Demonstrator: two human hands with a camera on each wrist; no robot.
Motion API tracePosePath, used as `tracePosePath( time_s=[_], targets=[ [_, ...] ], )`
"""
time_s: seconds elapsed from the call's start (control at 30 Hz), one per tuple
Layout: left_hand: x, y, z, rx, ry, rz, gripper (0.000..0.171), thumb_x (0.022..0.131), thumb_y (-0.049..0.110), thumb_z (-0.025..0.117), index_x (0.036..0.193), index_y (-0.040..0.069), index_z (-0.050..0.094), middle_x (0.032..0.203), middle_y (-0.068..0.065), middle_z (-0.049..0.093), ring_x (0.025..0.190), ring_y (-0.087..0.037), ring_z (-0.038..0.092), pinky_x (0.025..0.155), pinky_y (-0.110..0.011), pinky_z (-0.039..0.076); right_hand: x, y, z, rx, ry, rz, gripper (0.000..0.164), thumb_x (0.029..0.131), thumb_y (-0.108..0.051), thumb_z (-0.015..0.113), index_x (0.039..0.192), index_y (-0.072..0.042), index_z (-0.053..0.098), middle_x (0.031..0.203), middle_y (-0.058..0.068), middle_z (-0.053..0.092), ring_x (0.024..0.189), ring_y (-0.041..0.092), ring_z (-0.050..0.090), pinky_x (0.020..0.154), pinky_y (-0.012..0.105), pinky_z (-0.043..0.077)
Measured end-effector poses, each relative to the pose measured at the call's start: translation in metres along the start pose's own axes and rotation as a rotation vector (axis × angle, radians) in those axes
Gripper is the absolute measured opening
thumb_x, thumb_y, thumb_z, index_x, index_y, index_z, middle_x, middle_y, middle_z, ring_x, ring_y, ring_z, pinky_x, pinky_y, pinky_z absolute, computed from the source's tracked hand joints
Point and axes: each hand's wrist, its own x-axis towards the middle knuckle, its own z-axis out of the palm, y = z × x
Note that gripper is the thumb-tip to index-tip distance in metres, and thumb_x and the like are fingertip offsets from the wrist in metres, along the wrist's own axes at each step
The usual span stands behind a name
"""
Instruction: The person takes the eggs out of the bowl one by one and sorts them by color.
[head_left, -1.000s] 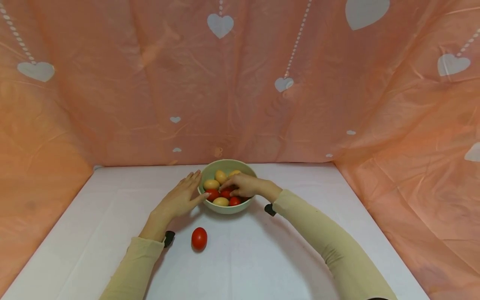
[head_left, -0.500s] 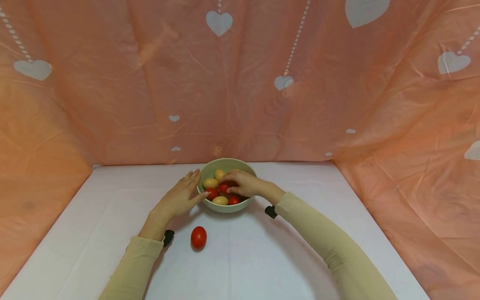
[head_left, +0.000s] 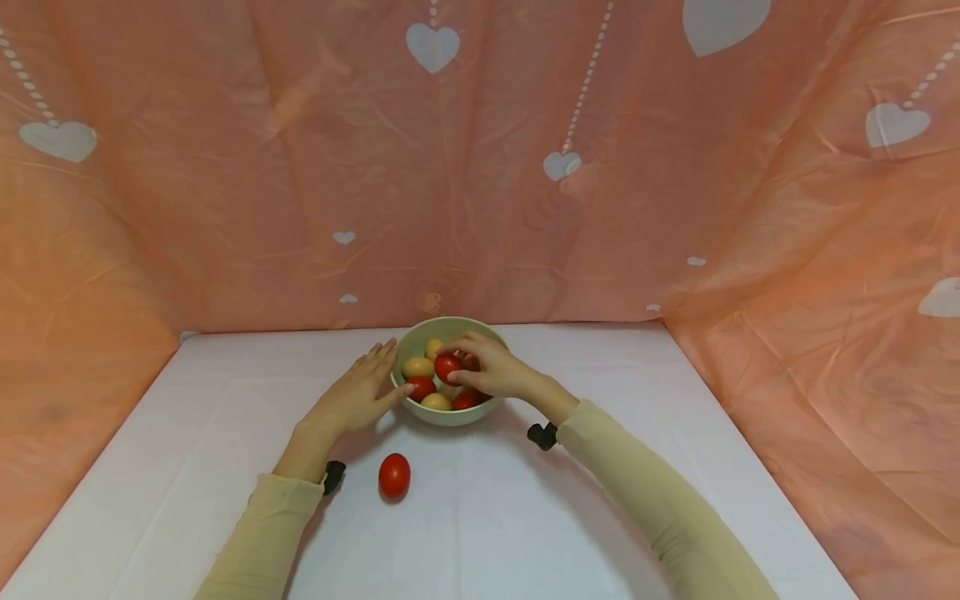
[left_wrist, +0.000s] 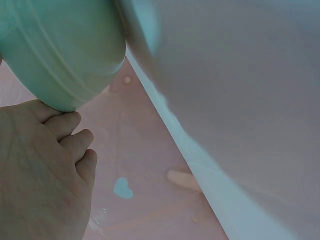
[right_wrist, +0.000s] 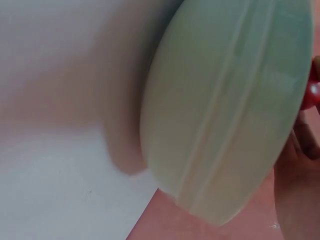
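Right grip (head_left: 495, 369): pinching one red ovoid (head_left: 447, 367). Left grip (head_left: 354, 398): unclenched, touching bowl (head_left: 450, 418). Yellow ovoids (head_left: 417, 367) inside: partly hidden by right grip, count uncertain.

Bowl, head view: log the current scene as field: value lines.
right hand: pinching a held red egg at the bowl
left hand: at bowl's left side, thumb over rim
bowl: green, upright on white table
contents: red eggs, tan eggs; count partly hidden
outside: loose red egg, nearer the person
backdrop: orange sheet, pale hearts
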Motion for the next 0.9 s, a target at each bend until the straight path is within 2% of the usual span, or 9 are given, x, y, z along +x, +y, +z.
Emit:
tracePosePath(
  time_s=[0.17,0.37,0.6,0.7,0.9],
  targets=[
    [0.0,-0.001,0.001,0.006,0.004,0.004,0.089,0.105,0.057,0.052,0.162,-0.005,0.023,0.171,-0.019,0.019,0.158,-0.042,0.016,0.127,-0.058,0.017,-0.007,-0.007,0.003,0.054,0.091,-0.018,0.044,0.095,-0.01,0.077,0.136,0.0,0.064,0.126,0.017,0.06,0.11,0.028,0.064,0.096,0.031,0.057],
    [0.0,0.0,0.001,0.001,0.005,0.007,0.087,0.105,0.053,0.054,0.162,-0.005,0.024,0.171,-0.02,0.02,0.157,-0.043,0.017,0.127,-0.058,0.016,-0.017,-0.02,0.008,0.108,0.197,-0.05,0.043,0.093,-0.01,0.079,0.133,0.0,0.065,0.122,0.018,0.06,0.111,0.032,0.062,0.095,0.047,0.059],
    [0.0,0.001,0.0,0.007,0.012,0.008,0.087,0.105,0.054,0.054,0.162,-0.005,0.024,0.171,-0.02,0.02,0.157,-0.044,0.018,0.127,-0.059,0.018,-0.03,-0.032,0.018,0.249,0.257,-0.043,0.045,0.093,-0.008,0.079,0.134,0.002,0.063,0.128,0.016,0.059,0.112,0.032,0.064,0.092,0.057,0.059],
    [0.001,0.001,0.0,0.007,0.014,0.011,0.088,0.105,0.055,0.053,0.161,-0.006,0.025,0.171,-0.021,0.021,0.157,-0.044,0.019,0.127,-0.059,0.018,-0.035,-0.037,0.022,0.283,0.27,-0.035,0.044,0.094,-0.008,0.078,0.134,0.003,0.063,0.127,0.015,0.059,0.111,0.03,0.065,0.091,0.054,0.06],
    [0.0,0.001,0.001,0.006,0.012,0.014,0.089,0.105,0.056,0.052,0.161,-0.007,0.024,0.171,-0.021,0.021,0.157,-0.044,0.018,0.127,-0.059,0.018,-0.046,-0.047,0.034,0.339,0.269,-0.016,0.041,0.094,-0.006,0.078,0.132,0.002,0.063,0.127,0.014,0.06,0.11,0.031,0.065,0.088,0.04,0.063]
  ],
)
